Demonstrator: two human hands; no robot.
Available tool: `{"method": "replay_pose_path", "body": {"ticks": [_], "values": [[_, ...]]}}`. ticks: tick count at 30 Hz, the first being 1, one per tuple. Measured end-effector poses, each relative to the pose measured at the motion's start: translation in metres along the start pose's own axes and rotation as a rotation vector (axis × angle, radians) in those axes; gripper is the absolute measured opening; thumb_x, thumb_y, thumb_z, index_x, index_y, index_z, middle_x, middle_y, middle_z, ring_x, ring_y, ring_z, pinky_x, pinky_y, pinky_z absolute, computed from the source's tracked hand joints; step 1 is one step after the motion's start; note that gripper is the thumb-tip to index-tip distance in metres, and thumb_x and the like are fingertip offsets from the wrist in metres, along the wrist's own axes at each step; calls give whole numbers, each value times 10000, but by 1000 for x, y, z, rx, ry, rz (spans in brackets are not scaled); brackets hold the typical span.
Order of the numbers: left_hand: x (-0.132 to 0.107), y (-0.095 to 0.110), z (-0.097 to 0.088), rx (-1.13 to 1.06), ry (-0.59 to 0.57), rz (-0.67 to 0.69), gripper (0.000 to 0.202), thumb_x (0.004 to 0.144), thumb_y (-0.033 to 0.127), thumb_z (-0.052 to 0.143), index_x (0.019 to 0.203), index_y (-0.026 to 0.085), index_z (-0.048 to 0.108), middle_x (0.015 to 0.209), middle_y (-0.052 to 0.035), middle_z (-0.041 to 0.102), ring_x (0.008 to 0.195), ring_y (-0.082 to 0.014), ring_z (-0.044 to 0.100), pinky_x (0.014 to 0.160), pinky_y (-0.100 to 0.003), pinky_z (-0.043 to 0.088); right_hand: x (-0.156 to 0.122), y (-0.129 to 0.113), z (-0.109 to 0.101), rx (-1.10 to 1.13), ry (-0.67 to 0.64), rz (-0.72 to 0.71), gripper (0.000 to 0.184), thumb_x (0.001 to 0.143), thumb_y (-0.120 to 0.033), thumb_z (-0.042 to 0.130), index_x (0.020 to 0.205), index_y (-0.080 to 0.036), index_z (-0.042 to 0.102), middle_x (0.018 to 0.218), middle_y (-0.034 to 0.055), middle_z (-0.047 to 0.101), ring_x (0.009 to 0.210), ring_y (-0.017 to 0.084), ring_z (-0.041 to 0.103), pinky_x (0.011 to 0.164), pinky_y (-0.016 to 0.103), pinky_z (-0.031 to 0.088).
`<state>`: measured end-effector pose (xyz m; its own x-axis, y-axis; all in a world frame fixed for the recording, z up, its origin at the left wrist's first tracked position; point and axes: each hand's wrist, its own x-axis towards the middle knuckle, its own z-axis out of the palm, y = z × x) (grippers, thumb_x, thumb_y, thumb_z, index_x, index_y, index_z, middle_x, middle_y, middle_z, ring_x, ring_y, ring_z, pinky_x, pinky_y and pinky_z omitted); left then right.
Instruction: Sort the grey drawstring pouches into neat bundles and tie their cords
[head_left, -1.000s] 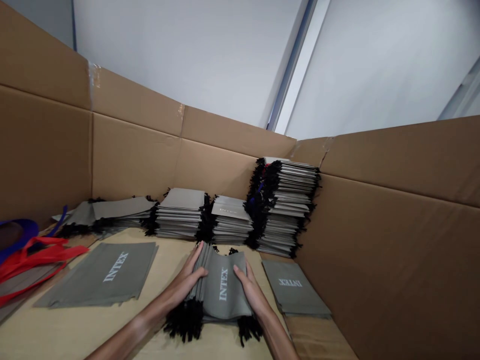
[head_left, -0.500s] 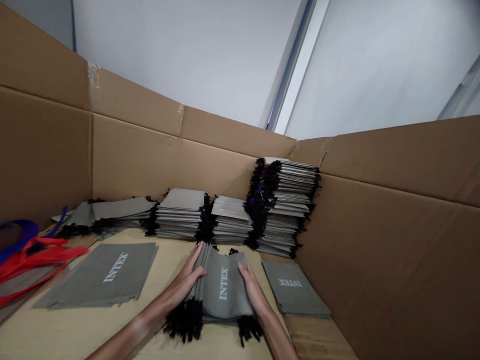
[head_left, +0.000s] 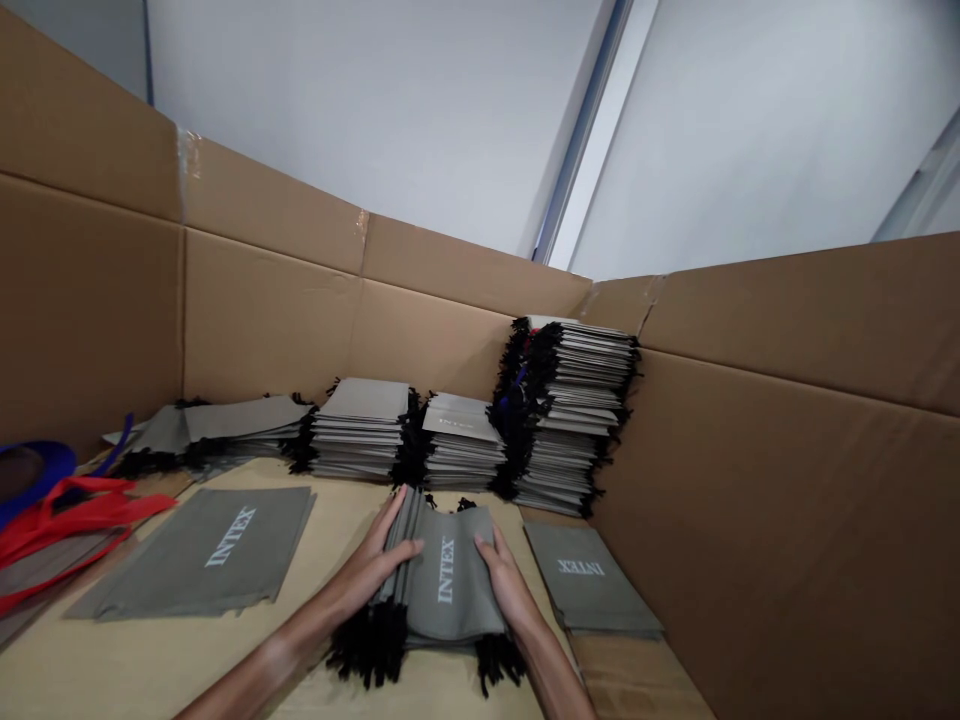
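Observation:
Between my hands is a bundle of grey fabric pouches [head_left: 454, 580] printed "INTEX", with black cord ends hanging out at the near corners. My left hand [head_left: 379, 555] is closed round the left side, where several pouches are bunched on edge, its thumb lying on the top face. The right side is gripped by my right hand [head_left: 504, 570], thumb on top near the upper corner. The fingers under the bundle are hidden. Close to my right hand lies a flat pouch pile [head_left: 592, 578]; left of my left hand lie more flat pouches [head_left: 217, 550].
Stacks of pouches with black cords stand along the back: a low stack [head_left: 360, 430], a shorter one [head_left: 463, 440] and a tall one [head_left: 585, 400]. Red straps [head_left: 82, 520] and a blue roll [head_left: 41, 470] lie at far left. Cardboard walls [head_left: 787, 480] enclose the surface.
My left thumb has slid slightly to the right over the top pouch. The bundle and my right hand have barely moved.

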<state>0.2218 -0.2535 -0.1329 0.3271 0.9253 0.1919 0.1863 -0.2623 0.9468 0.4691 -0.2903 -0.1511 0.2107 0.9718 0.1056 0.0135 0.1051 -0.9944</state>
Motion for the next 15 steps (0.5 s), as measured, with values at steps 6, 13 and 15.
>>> {"method": "replay_pose_path", "body": {"ticks": [6,13,15], "values": [[2,-2,1,-1,-5,3,1053,884,624,674,1735,196,224,1836,-69,155,1693,-280,139,1370,-464,120,0,0,0,0,-5,21,943,726,-777,792,1461,-199,661,1562,152,608,1456,369,557,1255,478,381],[0,2,0,5,-7,0,1043,873,566,669,1737,196,219,1835,-67,156,1692,-282,141,1370,-463,126,0,0,1,-7,3,25,972,711,-797,790,1462,-196,648,1558,161,609,1448,379,560,1265,490,365],[0,3,-1,8,-7,-6,1015,877,510,642,1738,189,212,1836,-64,146,1693,-270,134,1370,-456,125,0,0,1,-6,2,24,963,715,-793,788,1460,-197,651,1540,160,626,1432,376,576,1256,488,378]]}}
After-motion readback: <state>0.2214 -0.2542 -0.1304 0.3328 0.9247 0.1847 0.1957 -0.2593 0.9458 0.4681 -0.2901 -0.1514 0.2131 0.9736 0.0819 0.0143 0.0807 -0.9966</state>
